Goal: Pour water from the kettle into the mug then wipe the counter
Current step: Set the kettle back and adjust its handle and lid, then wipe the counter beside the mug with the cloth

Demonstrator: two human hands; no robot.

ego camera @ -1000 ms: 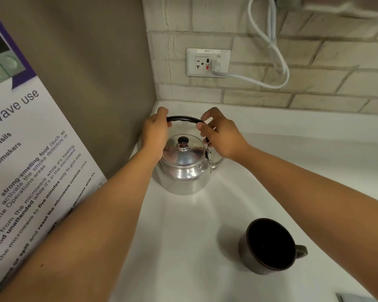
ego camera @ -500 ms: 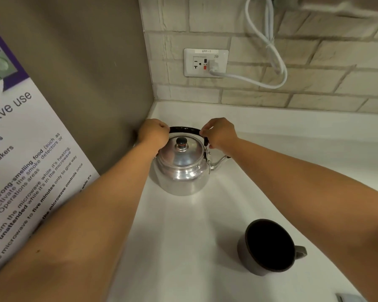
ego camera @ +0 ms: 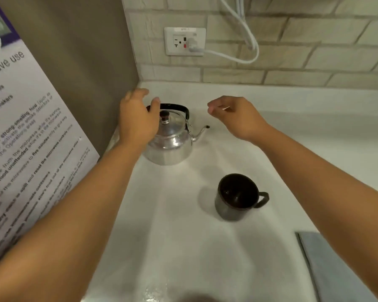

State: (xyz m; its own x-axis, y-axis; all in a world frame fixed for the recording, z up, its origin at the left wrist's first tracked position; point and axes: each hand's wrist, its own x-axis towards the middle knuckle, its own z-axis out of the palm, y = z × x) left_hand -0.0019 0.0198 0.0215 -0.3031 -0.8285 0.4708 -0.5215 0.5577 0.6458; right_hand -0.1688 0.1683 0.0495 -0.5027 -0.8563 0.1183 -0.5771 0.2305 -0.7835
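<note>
By corner wall: kettle (ego camera: 170, 142); mug (ego camera: 236, 198) apart, counter (ego camera: 172, 236) btwn.

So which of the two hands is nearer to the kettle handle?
The left hand, thumb by the black handle; the right hand hangs apart, beyond the spout.

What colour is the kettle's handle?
Black, arching over the shiny silver kettle; the handle shows in the head view.

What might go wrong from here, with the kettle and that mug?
The kettle stands tight in the corner, its spout aimed right, away from the mug, so swinging it over may dribble. A wall socket sits just behind. Neither the left hand nor the right hand grips anything.
</note>
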